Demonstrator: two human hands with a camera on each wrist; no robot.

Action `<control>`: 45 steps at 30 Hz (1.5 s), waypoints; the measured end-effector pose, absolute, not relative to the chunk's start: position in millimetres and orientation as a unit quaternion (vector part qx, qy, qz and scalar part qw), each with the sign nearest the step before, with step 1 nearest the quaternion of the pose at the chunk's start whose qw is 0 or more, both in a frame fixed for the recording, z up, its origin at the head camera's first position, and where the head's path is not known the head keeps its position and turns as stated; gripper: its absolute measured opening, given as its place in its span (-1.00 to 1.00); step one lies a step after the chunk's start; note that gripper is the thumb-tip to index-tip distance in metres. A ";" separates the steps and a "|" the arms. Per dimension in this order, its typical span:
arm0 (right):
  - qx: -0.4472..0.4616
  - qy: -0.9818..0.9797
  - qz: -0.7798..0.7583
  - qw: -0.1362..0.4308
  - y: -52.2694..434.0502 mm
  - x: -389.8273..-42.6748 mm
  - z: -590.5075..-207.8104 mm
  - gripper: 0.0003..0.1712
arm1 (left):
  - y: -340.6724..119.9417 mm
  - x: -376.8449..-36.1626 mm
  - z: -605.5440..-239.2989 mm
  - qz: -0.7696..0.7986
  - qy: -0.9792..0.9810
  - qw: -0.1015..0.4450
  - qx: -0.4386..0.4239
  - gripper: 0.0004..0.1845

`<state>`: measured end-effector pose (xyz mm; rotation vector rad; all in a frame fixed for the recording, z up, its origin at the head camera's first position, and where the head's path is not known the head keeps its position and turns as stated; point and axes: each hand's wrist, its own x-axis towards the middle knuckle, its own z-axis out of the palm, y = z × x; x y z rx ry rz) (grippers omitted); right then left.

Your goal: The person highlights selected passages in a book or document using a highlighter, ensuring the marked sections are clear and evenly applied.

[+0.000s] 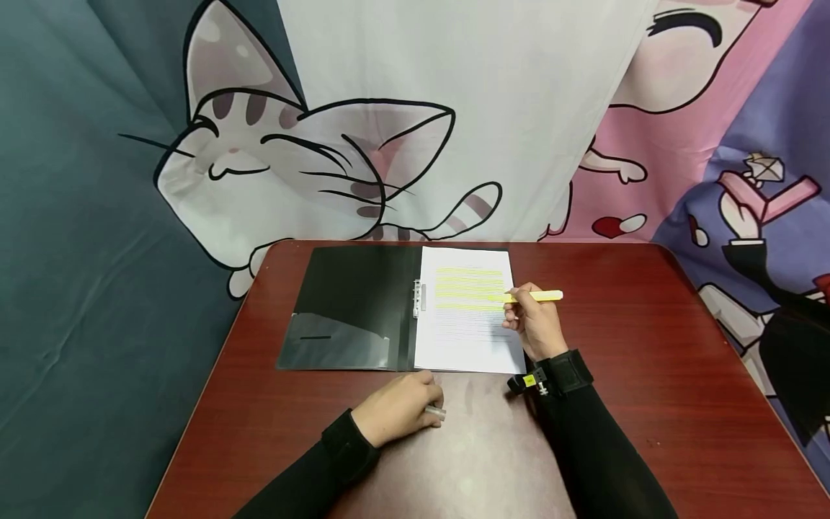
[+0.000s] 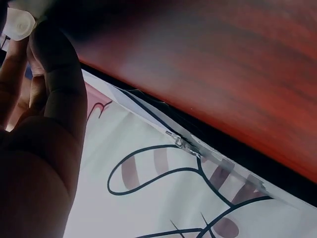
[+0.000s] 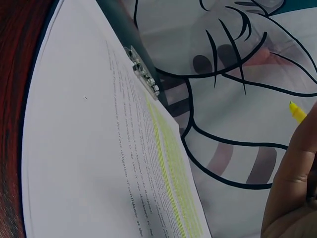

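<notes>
Yellow highlighter (image 1: 547, 295) pinched in the right hand (image 1: 534, 328) over a printed sheet.
The highlighter is at the sheet's (image 1: 467, 353) 2 o'clock, tip towards 9 and, in the right wrist view, raised clear of the paper; yellow bands (image 1: 468, 285) cover the upper text. The metal clip (image 1: 418, 299) of the open dark binder (image 1: 357, 281) sits at 9 o'clock. Towards 7, the left hand (image 1: 398, 407) grips a pale cap (image 1: 436, 412).

Matt paper sheets (image 1: 463, 339), shiny metal clip (image 1: 417, 298), smooth plastic highlighter (image 1: 548, 295), glossy tabletop (image 1: 648, 346) (wood, seemingly)
</notes>
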<state>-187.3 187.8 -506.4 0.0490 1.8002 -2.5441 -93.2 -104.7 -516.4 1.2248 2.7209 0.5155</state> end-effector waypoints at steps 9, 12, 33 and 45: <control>0.037 0.587 -0.808 0.028 183.5 -188.3 -509.6 -0.80 | -104.2 -92.1 -517.3 0.175 0.893 0.056 0.411 -0.83; 0.051 0.588 -0.807 0.025 181.2 -189.2 -510.5 -0.83 | -104.3 -92.8 -516.2 0.171 0.893 0.060 0.411 -0.81; 0.096 0.611 -0.786 0.018 169.1 -198.8 -516.3 -0.87 | -102.4 -179.9 -505.2 0.077 0.957 0.068 0.270 -0.17; 0.099 0.680 -0.726 0.026 146.4 -208.5 -524.1 -0.76 | -97.4 -192.0 -537.6 0.108 0.954 0.066 0.270 -0.14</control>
